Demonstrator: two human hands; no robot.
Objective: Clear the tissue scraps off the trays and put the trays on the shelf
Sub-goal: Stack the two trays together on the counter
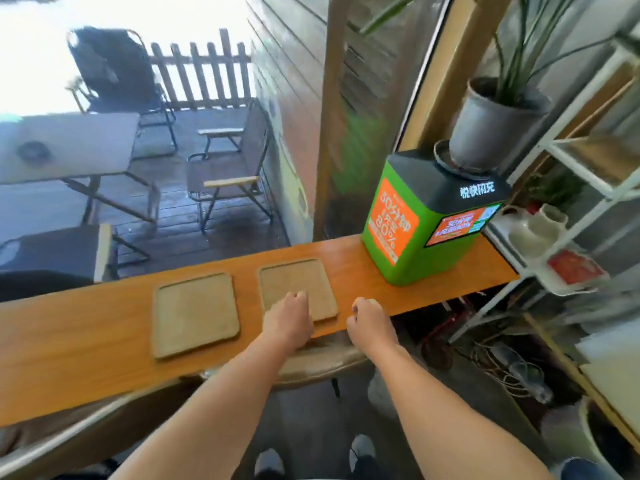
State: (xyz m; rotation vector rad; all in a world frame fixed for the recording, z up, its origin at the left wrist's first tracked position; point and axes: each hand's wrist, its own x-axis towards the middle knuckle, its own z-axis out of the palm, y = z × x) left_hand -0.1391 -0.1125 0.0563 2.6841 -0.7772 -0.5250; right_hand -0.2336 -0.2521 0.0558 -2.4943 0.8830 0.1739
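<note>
Two tan rectangular trays lie flat on an orange wooden counter (86,327). The left tray (195,313) is bare, with no scraps visible on it. The right tray (294,282) is bare too, and my left hand (289,318) rests on its near edge with the fingers curled down. My right hand (369,320) hovers just right of that tray over the counter's front edge, fingers curled into a loose fist, nothing visible in it. A white metal shelf (568,161) stands at the right end of the counter.
A green and orange charging box (415,233) stands on the counter to the right of the trays, with a grey potted plant (485,129) on top. The shelf holds ceramic pieces and a red item. Behind the counter, glass looks onto a deck with chairs. Cables lie on the floor below.
</note>
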